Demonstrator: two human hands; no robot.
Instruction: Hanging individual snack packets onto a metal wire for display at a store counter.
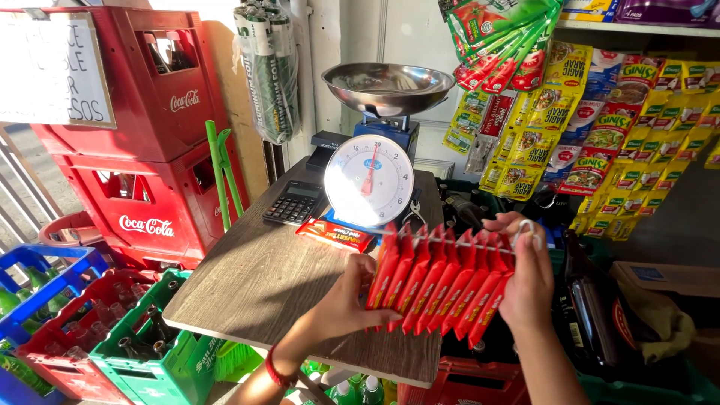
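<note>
Small shop, grey wooden desk (255, 277) | row of red foil sachets (439, 281) hangs on white strip above desk | left hand (352, 300) cups sachets, right hand (525, 281) pinches strip end | light, floppy, slippery; likely best held by strip

Two bare forearms without sleeves are seen. A thin red band (279, 373) is worn around the wrist of the left hand (346, 300). No band or ring is visible on the right hand (525, 281).

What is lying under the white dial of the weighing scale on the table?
A flat red packet lies on the table before the scale; its far edge is covered.
</note>
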